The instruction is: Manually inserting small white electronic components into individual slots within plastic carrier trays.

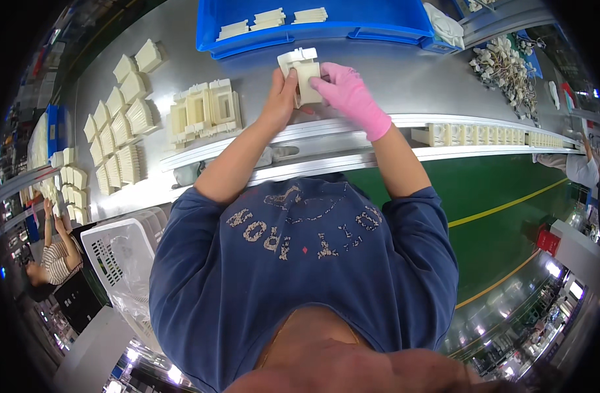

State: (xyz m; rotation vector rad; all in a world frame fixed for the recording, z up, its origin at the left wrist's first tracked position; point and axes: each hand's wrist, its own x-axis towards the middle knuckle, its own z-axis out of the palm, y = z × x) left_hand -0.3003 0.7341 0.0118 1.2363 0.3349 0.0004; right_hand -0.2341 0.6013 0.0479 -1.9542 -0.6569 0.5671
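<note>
One head-worn fisheye looks steeply down, close over the metal workbench, edges seemingly warped.

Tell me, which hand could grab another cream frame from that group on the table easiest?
Probably the left hand. The group of frames lies on its side of the table, close by. The gloved right hand would have to cross over the cream part both hands hold.

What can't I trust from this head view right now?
- Cream plastic part: its lower portion is covered by the left hand and the pink-gloved right hand.
- Blue bin: cut off by the top edge, most of its contents unseen.
- Pile of small parts at far right: too small and bent by the fisheye.
- Table's near edge: hidden by the person's own body.
</note>
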